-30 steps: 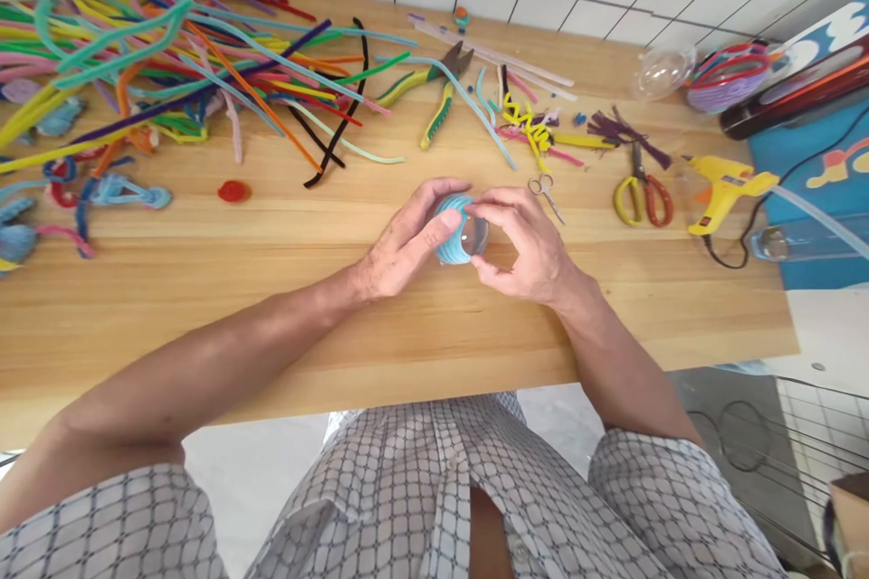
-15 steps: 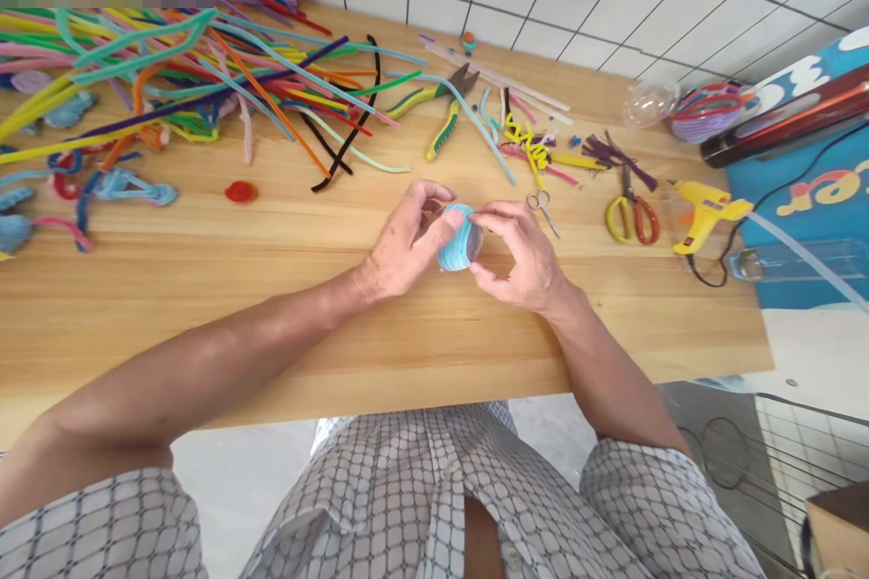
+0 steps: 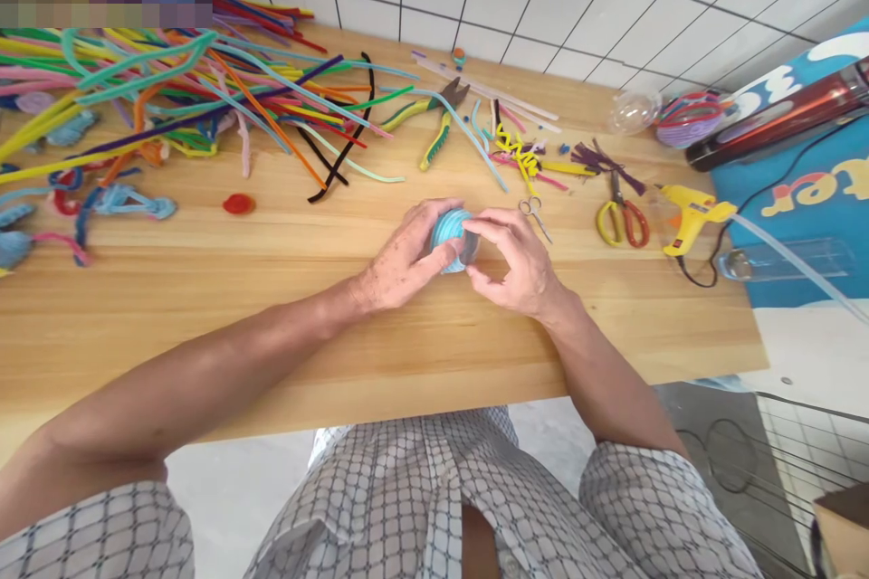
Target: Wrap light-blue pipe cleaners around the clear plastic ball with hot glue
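Note:
A small clear ball wrapped in light blue pipe cleaner [image 3: 451, 233] sits between both hands just above the wooden table [image 3: 272, 308]. My left hand [image 3: 404, 255] curls round its left side, thumb pressed on the blue coil. My right hand [image 3: 517, 261] grips the right side, fingers pinching at the top of the coil. Part of the clear surface shows between the fingers.
A heap of coloured pipe cleaners [image 3: 169, 99] covers the back left. Green-handled pliers [image 3: 434, 122], small scissors [image 3: 536, 215], yellow-red scissors [image 3: 621, 215] and a yellow glue gun [image 3: 689, 215] lie behind and to the right. A red coil [image 3: 237, 204] sits at the left.
Both hands have kept hold of the wrapped ball and turned it slightly; less of the clear surface shows now. The camera has tilted a little.

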`<state>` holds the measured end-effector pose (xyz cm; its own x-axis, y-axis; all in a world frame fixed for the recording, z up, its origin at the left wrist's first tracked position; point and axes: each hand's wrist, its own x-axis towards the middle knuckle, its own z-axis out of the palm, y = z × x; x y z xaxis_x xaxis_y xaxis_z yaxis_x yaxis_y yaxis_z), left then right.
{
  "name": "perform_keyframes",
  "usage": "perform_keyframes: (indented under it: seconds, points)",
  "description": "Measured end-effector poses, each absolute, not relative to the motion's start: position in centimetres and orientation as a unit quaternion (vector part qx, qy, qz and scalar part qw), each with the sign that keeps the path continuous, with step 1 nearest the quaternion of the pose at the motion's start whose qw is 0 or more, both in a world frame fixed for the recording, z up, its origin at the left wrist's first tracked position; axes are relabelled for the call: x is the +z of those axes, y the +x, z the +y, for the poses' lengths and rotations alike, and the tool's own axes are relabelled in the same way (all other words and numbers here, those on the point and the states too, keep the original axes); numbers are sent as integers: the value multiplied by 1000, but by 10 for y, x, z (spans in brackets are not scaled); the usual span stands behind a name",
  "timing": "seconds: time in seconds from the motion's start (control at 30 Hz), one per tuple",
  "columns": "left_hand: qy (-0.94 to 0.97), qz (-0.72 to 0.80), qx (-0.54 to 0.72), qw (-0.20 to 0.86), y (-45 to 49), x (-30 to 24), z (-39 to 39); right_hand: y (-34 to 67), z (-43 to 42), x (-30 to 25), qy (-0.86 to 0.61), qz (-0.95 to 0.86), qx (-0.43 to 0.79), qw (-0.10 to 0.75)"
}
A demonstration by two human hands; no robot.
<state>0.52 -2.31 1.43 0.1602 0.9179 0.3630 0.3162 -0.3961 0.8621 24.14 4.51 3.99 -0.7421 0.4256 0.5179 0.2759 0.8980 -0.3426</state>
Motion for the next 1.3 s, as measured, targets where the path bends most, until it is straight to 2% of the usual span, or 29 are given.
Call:
perform_keyframes:
  seconds: [0.27, 0.43, 0.9, 1.3]
  points:
    - [666, 441, 486, 356, 8, 15, -24, 240, 42, 43, -184, -918, 132, 325]
    - [666, 435, 494, 351, 10, 13, -26, 240, 41, 44, -199, -917, 143, 315]
    - [667, 435, 493, 351, 10, 14, -27, 238, 39, 37, -217, -895, 160, 355]
    - [682, 431, 492, 327, 11, 17, -27, 233, 38, 42, -187, -897, 130, 379]
